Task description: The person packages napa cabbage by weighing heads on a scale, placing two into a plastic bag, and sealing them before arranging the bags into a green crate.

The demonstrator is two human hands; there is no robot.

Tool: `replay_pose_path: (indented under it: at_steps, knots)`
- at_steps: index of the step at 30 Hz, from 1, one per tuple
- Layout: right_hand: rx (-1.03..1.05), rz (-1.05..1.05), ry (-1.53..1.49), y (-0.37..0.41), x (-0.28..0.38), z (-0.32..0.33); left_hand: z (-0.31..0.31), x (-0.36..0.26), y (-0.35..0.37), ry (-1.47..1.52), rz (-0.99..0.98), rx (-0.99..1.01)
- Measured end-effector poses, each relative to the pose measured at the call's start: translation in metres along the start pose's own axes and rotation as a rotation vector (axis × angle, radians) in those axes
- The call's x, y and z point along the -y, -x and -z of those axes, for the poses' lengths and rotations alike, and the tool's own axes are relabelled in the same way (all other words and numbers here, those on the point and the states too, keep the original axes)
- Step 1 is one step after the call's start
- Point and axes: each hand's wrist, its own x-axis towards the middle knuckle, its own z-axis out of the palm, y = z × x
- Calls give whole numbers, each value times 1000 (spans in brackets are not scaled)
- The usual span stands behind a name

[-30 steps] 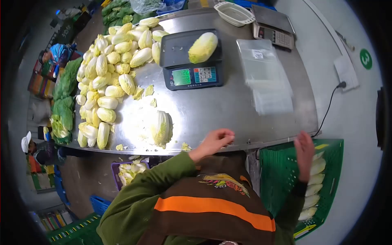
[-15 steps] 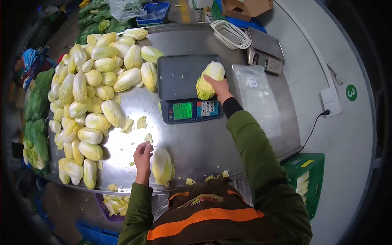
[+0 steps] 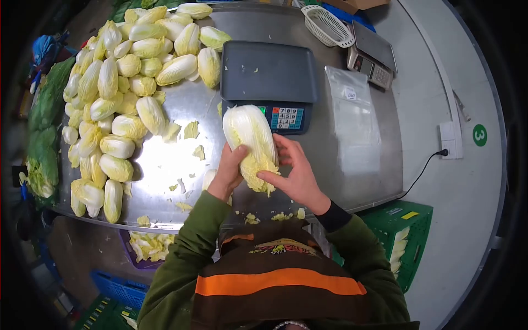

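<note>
A napa cabbage (image 3: 250, 132), white at its base and yellow at its leafy end, is held between both hands above the table's front part. My left hand (image 3: 230, 168) grips its left side, thumb across the leaves. My right hand (image 3: 294, 176) closes on its right side, with the thumb at the leafy lower end. Just beyond lies the digital scale (image 3: 269, 69), nothing but leaf bits on its dark pan. The held cabbage covers most of its display. Behind my left wrist, a second cabbage (image 3: 209, 179) lies mostly hidden on the table.
Several napa cabbages (image 3: 129, 66) are heaped on the left of the metal table (image 3: 352, 190). Clear plastic bags (image 3: 357, 132), a white basket (image 3: 328, 26) and another scale (image 3: 371, 55) are at right. Below the edge stand a purple crate (image 3: 127, 250) of leaves and a green crate (image 3: 421, 225).
The cabbage has come off the scale pan toward me in my right hand. My left hand has moved from the table to grip it too. The view has shifted slightly.
</note>
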Motion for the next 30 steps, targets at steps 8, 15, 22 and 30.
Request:
replay_pose_path:
  at_steps: [8,15,22,30]
  knots:
    - [131,7,-257,65,-18,-3,-6,24,84,-93,-87,-81]
    - [-259,399,144,88,-20,-13,-32,14,126,-609,-141,-20]
    - [-163,341,566,24,-45,58,-24,-12,218,-1058,38,80]
    - [1048,479,37,34,78,-149,9,36,287,-703,96,-222]
